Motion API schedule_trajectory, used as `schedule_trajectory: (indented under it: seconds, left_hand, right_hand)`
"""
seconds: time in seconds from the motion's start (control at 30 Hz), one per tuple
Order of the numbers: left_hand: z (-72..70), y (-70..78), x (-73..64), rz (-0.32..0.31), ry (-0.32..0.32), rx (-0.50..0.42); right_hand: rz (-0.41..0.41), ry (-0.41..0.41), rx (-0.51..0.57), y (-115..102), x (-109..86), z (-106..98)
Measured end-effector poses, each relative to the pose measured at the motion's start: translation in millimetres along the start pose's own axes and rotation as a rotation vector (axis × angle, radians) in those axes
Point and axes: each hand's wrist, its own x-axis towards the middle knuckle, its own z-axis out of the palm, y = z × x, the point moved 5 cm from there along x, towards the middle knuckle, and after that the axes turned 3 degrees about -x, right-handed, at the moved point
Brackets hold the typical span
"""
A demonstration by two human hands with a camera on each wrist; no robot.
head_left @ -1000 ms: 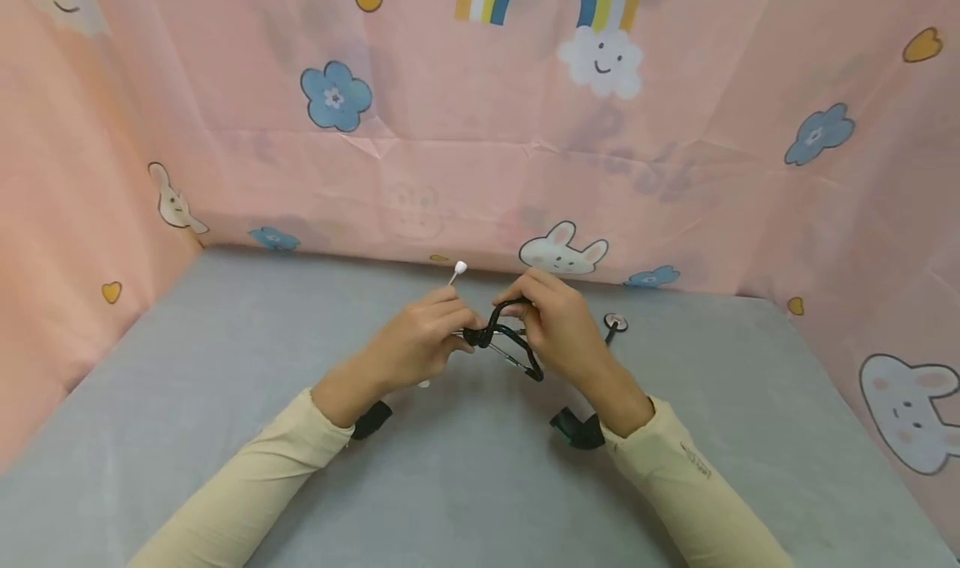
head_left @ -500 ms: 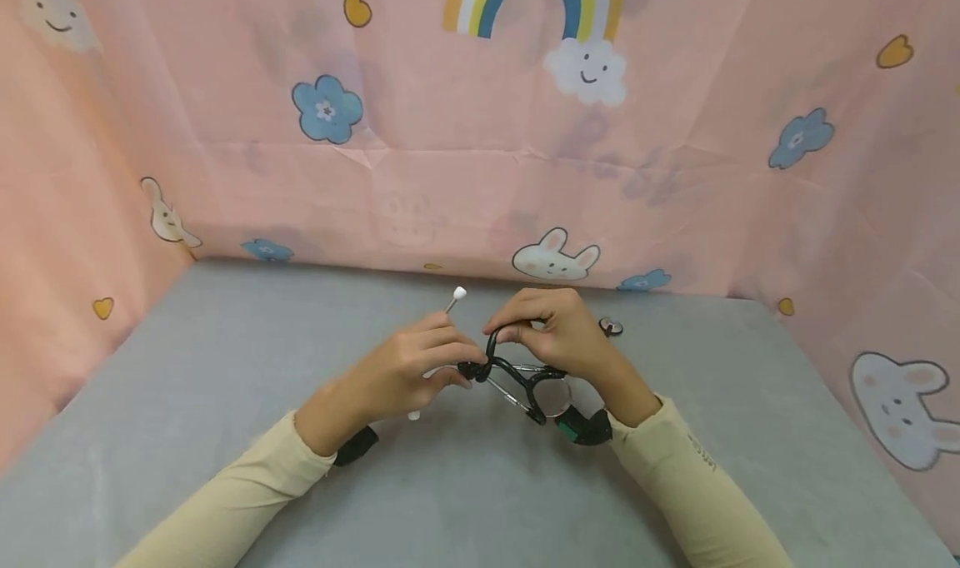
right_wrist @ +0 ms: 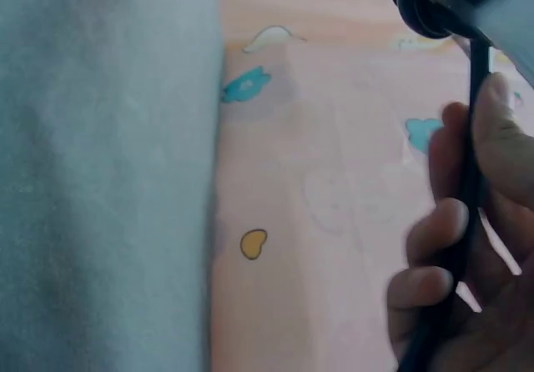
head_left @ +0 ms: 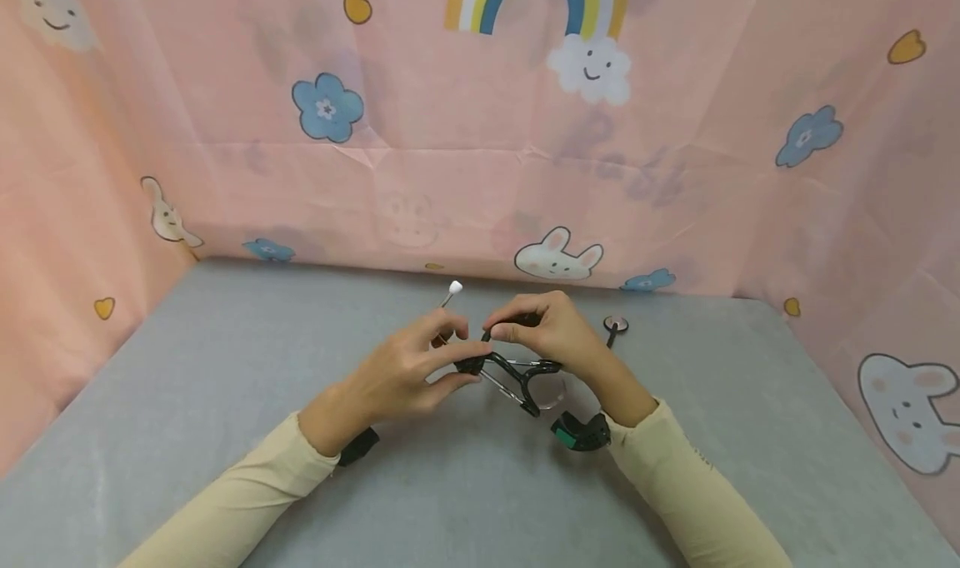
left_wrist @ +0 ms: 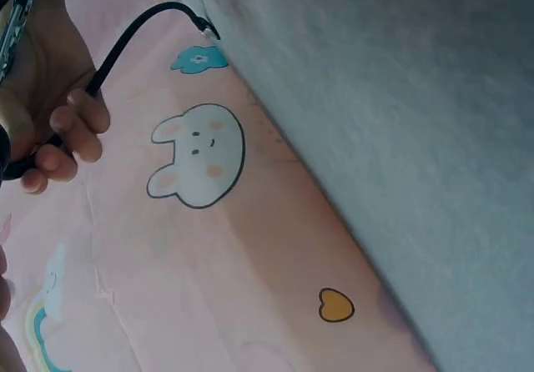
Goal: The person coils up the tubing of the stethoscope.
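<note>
A stethoscope with black tubing [head_left: 512,366] is held up between my two hands. My left hand [head_left: 397,368] pinches the bunched, wrapped part of the tubing between thumb and finger, while its index finger is lifted. A white ear tip [head_left: 455,287] on a metal tube sticks up behind that hand. To the right, my right hand [head_left: 562,335] grips a length of tubing close to the bunch; the right wrist view shows its fingers curled round the black tube [right_wrist: 473,172]. The round chest piece [head_left: 616,324] hangs out beyond the right wrist. My palm hides part of the tubing.
A grey table [head_left: 465,501] lies below, with a pink printed cloth [head_left: 450,176] rising behind it and at both sides. Black wrist devices [head_left: 581,431] sit under the forearms.
Both hands have come down in the head view. The raised loop of tubing between them has shortened, and my left index finger has lifted off the bunch. The chest piece dipped and rose again.
</note>
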Motion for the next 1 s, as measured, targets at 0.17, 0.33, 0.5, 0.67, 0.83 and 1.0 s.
schedule_trajectory:
  seconds: [0.17,0.33,0.5,0.67,0.83,1.0]
  left_hand:
    - [-3.3,-2.5,-0.2,-0.01,-0.001,-0.011]
    - [-4.2,-4.3,-2.6,0.012,0.031,0.004]
    - [-8.2,-6.0,-5.0,0.02,0.068,-0.013]
    - [-12.7,-9.7,-3.7,-0.007,0.107,-0.061]
    - [-17.2,-12.9,-2.7,-0.014,0.176,-0.096]
    - [-19.8,-15.7,-2.2,-0.036,0.234,-0.097]
  right_hand:
    - [-0.012,-0.034,-0.004,0.0,1.2,-0.1]
    - [-0.057,0.02,0.0,3.2,1.6,-2.2]
    - [-0.108,0.056,-0.002,3.1,1.9,-1.5]
    - [-0.082,0.079,-0.041,4.7,2.4,-2.4]
    - [-0.08,0.065,-0.015,9.0,2.6,-1.6]
    - [-0.183,0.049,-0.102,7.5,3.1,2.2]
